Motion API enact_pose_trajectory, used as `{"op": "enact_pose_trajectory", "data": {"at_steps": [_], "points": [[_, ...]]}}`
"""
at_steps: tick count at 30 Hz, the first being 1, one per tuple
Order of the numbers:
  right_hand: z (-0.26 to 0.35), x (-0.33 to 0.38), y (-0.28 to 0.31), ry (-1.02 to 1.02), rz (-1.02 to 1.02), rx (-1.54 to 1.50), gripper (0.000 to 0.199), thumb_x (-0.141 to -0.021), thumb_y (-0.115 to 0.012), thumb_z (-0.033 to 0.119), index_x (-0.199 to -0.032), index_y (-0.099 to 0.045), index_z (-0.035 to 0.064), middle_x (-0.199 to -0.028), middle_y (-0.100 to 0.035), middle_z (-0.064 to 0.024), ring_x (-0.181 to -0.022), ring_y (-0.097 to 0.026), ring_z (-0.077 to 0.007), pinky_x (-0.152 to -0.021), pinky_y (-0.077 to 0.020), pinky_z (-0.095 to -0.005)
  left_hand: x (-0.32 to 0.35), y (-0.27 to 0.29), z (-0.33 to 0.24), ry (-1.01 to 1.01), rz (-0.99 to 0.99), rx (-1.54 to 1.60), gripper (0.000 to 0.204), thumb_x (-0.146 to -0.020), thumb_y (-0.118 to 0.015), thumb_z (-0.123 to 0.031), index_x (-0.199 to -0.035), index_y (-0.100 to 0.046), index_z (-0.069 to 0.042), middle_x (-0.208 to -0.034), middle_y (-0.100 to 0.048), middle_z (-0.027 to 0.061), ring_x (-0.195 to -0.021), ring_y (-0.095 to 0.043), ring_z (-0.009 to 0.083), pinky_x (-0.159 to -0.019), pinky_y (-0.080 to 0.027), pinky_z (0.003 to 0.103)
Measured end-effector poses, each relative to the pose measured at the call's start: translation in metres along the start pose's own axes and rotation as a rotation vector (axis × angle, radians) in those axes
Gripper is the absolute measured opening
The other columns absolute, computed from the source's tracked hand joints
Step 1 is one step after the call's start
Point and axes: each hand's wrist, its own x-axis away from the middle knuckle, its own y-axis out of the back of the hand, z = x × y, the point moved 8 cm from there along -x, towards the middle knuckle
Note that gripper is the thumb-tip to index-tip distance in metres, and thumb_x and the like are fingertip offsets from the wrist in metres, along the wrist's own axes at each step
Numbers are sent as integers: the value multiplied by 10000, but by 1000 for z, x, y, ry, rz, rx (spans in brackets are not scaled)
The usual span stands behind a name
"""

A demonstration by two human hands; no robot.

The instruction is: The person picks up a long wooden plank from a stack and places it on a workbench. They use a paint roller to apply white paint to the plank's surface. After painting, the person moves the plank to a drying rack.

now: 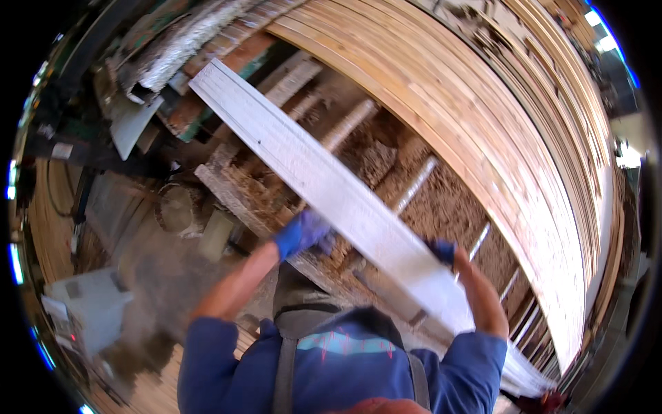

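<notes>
A long, pale plank [324,186] with lines running along its length lies diagonally across the view, from the far left toward the near right. My left hand [301,233], in a blue glove, is closed at the plank's near edge, its fingers blurred and partly hidden by the wood. On the far edge, further right, my gloved right hand [442,250] grips the plank; most of its fingers are out of sight. Under the plank are metal rollers [416,183] set across a frame, with brown sawdust [441,207] between them.
Beyond the rollers, a broad layer of light wooden boards [441,90] curves from far left to near right. A silvery, foil-like duct [181,62] and machine parts stand at the far left. A grey box [93,307] sits at the near left.
</notes>
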Motion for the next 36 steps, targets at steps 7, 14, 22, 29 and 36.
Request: {"op": "enact_pose_trajectory", "data": {"at_steps": [7,14,22,29,36], "points": [[94,84,54,243,-398,-553,327,-966,-526,260,-1121,-636,-6,-961,-696,-127,-809,-671,-173,-744,-549,-292,-59,1,-34,-227,-137,-658,181,-899,-594,-90,-1004,-634,53,-865,-667,101,-730,-636,147,-637,-558,301],[-17,94,-137,-91,-276,-1331,374,-952,-513,181,-1286,-509,13,-1159,-635,-168,-908,-667,-257,-782,-557,-358,-87,23,10,-174,-114,-364,139,-857,-648,-117,-857,-688,16,-724,-647,40,-680,-552,86,-590,-451,284],[-67,70,-126,204,-935,-1369,316,-809,-655,145,-1121,-638,102,-1006,-676,-116,-881,-636,-275,-780,-525,-387,-74,0,-46,-113,-60,-153,346,-903,-611,-312,-1095,-622,-24,-972,-665,109,-919,-625,200,-825,-517,338],[-65,60,-89,71,-1080,-302,237,-760,-694,131,-993,-675,96,-896,-659,-116,-791,-613,-242,-717,-518,-349,-107,20,-36,-105,63,769,1059,-725,-366,-862,-1499,-144,-175,-1542,-144,141,-1390,-223,301,-1116,-276,486],[-85,40,-46,232,-1104,-1386,235,-856,-641,307,-1037,-606,160,-916,-654,-66,-716,-581,-175,-613,-480,-333,-218,7,-59,-394,81,758,851,-829,-459,-690,-1413,-315,-88,-1388,-412,119,-1225,-426,276,-1038,-374,432]]}}
